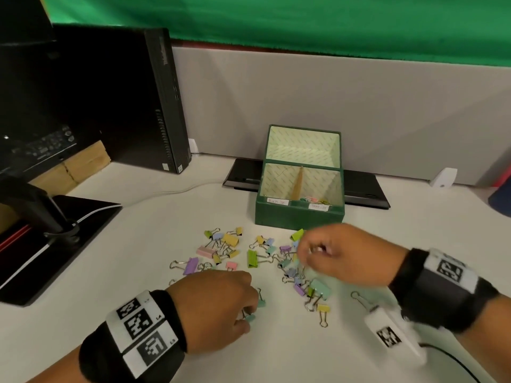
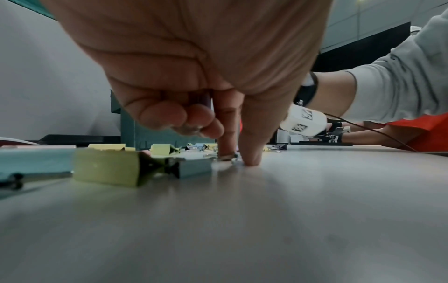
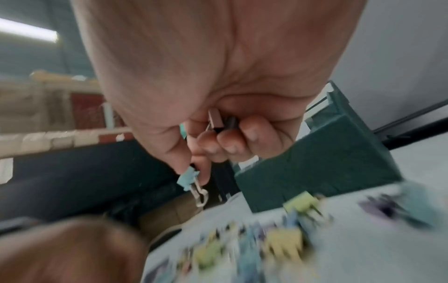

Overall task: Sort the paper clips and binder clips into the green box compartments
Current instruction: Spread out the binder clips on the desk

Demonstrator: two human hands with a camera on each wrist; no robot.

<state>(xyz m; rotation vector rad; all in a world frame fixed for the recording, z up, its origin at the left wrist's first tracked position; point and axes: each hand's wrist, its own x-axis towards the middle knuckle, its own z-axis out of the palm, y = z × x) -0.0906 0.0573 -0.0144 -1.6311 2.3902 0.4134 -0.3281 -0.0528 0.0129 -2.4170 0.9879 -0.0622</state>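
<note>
The green box (image 1: 300, 215) stands open at the back of the white table, with paper clips (image 1: 315, 200) in its right front compartment. Pastel binder clips (image 1: 229, 240) lie scattered in front of it. My left hand (image 1: 247, 316) is down on the table, thumb and index finger pinching the wire handle (image 2: 226, 157) of a small teal binder clip (image 1: 251, 317); its other fingers are curled. My right hand (image 1: 304, 251) hovers over the right of the pile and pinches a small teal binder clip (image 3: 189, 178), with more clips (image 3: 215, 120) in its curled fingers.
A black computer tower (image 1: 154, 100) and a monitor base (image 1: 55, 244) stand at the left. A flat black device (image 1: 365, 189) lies behind the box, against the grey partition. A white cable (image 1: 171, 190) runs across the table's back left.
</note>
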